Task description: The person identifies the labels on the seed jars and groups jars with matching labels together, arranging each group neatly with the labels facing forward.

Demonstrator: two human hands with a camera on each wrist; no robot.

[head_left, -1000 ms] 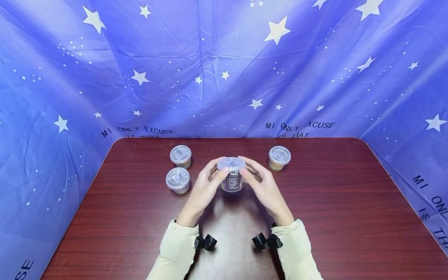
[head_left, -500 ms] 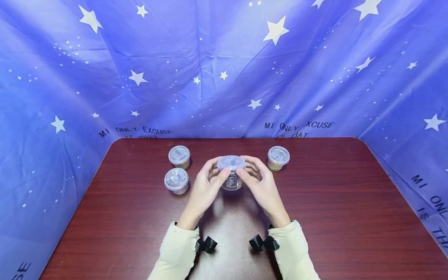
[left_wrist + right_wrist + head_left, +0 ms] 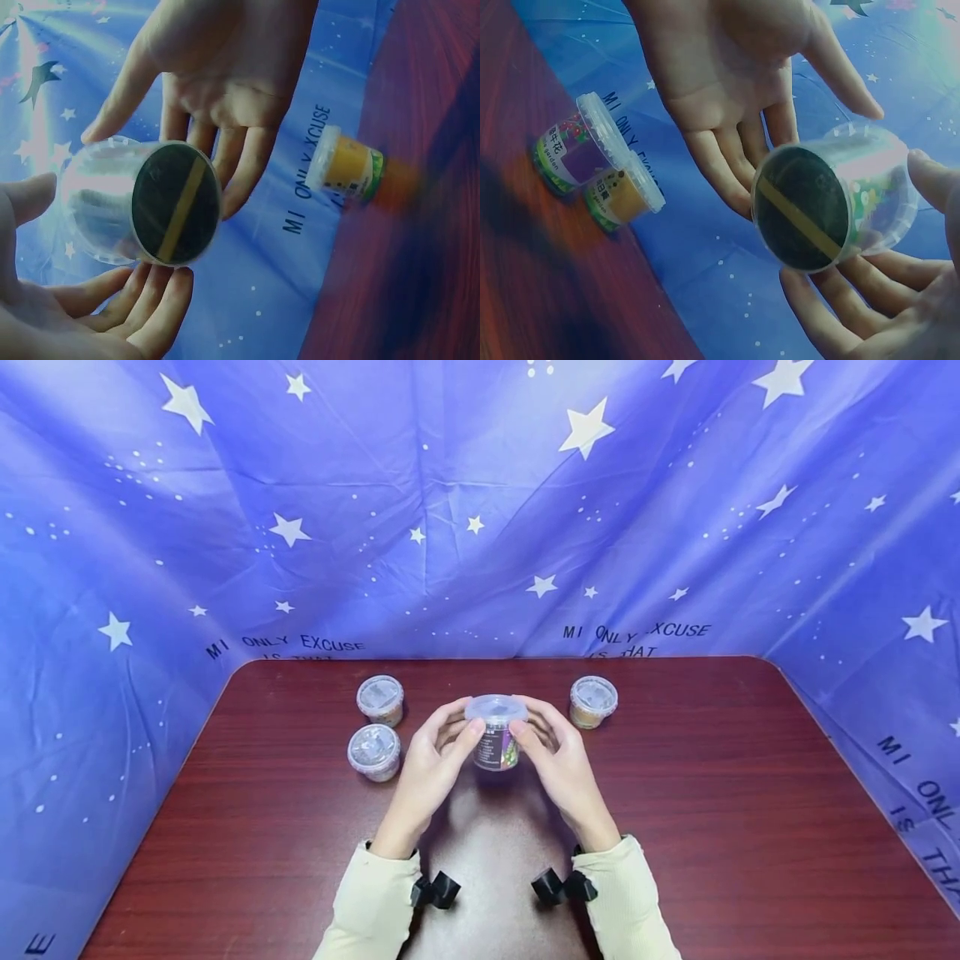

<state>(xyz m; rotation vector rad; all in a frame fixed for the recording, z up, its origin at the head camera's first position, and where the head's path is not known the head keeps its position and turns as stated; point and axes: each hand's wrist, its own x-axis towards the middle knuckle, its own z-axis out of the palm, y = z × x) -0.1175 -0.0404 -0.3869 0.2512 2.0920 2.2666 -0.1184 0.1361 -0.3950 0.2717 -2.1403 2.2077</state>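
Both hands hold a small clear plastic tub (image 3: pixel 497 748) with a translucent lid, over the middle of the table. Its label has white print on black beside a purple and green patch. My left hand (image 3: pixel 433 760) grips the left side, thumb near the lid's rim and fingers curved behind. On the opposite side my right hand (image 3: pixel 561 762) grips it the same way. From below, the left wrist view shows the tub's dark base (image 3: pixel 169 214) crossed by a yellowish strip. The right wrist view catches coloured label pictures through the side of the tub (image 3: pixel 874 199).
Two similar lidded tubs, a far one (image 3: pixel 380 702) and a nearer one (image 3: pixel 374 753), stand left of the hands. Another tub (image 3: pixel 594 703), yellowish inside, stands to the right. A blue star-printed cloth (image 3: pixel 450 568) hangs behind the reddish-brown wooden table (image 3: pixel 750 793).
The held tub has turned between the hands: its printed text has shifted left, and a purple and green patch now shows at the right. Both hands keep their grip.
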